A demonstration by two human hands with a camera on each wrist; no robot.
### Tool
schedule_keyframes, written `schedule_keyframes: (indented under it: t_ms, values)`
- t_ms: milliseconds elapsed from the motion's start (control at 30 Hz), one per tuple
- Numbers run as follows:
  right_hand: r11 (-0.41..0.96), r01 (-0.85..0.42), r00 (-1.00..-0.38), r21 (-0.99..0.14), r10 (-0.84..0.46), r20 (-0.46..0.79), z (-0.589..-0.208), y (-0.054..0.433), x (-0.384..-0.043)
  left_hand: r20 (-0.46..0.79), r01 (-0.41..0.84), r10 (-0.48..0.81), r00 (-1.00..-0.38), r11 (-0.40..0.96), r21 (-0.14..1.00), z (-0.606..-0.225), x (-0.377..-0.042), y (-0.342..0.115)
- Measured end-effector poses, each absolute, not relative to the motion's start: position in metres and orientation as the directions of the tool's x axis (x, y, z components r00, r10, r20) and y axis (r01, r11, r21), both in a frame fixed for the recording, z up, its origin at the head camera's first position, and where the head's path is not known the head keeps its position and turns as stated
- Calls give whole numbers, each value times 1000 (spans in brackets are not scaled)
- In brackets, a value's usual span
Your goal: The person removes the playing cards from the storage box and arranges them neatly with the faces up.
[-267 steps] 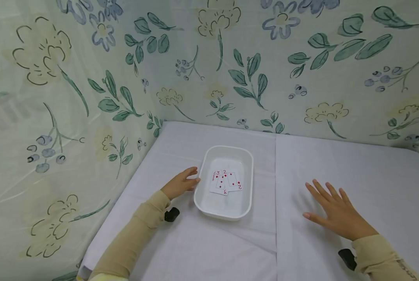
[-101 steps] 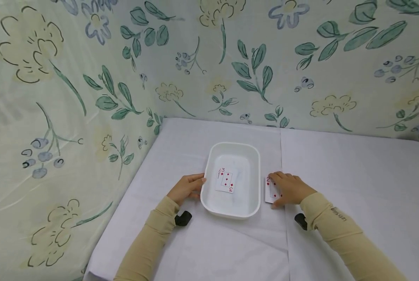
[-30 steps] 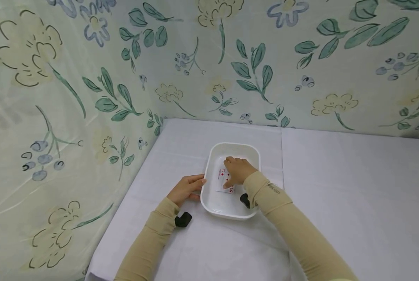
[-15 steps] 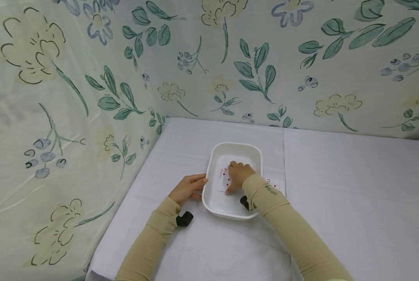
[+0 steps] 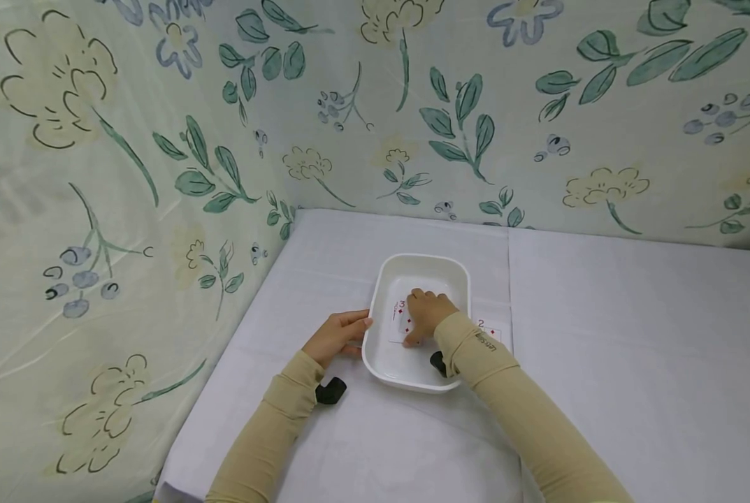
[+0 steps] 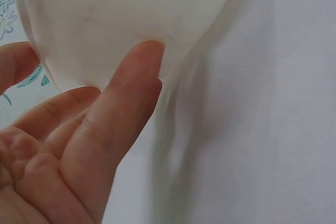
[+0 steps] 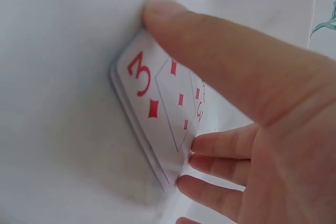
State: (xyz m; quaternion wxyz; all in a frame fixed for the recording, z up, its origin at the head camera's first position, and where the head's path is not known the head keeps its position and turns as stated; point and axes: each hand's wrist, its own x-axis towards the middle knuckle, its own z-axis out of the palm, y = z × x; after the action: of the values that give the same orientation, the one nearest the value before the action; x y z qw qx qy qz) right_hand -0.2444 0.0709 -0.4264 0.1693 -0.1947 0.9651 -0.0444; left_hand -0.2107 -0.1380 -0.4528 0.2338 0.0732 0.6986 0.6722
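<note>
Cards [image 7: 170, 103] lie within the white tray [image 5: 400, 367], the three of diamonds face up on top and another edge showing beneath it. The right hand [image 5: 430, 314] reaches in from the right and grips them across their width, fingers curved, the thumb on one edge and fingertips at the opposite one. The left hand [image 5: 332, 337] rests against the tray's left side, its fingers relaxed and spread, the thumb lying on the outer wall. Just beside the tray's right side, a card marked 2 [image 5: 491, 332] lies on the white-covered tabletop [image 5: 601, 321], partly hidden by the right sleeve [image 5: 525, 405]. Both sleeves are beige; a black fitting [image 5: 331, 391] sits below the left wrist. Behind and to the left hangs floral cloth [image 5: 375, 140] with green leaves.
</note>
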Motion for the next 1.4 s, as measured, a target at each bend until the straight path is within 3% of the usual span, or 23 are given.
schedule_keyframes:
  t_ms: [867, 1400]
  values:
    - [903, -402, -865, -153, -429, -261, -412, 79, -250, -234, -225, 453, -860, 74, 972, -428, -202, -136]
    - [874, -416, -852, -251, -471, -228, -385, 93, -237, -241, -231, 422, -874, 74, 970, -442, -207, -137]
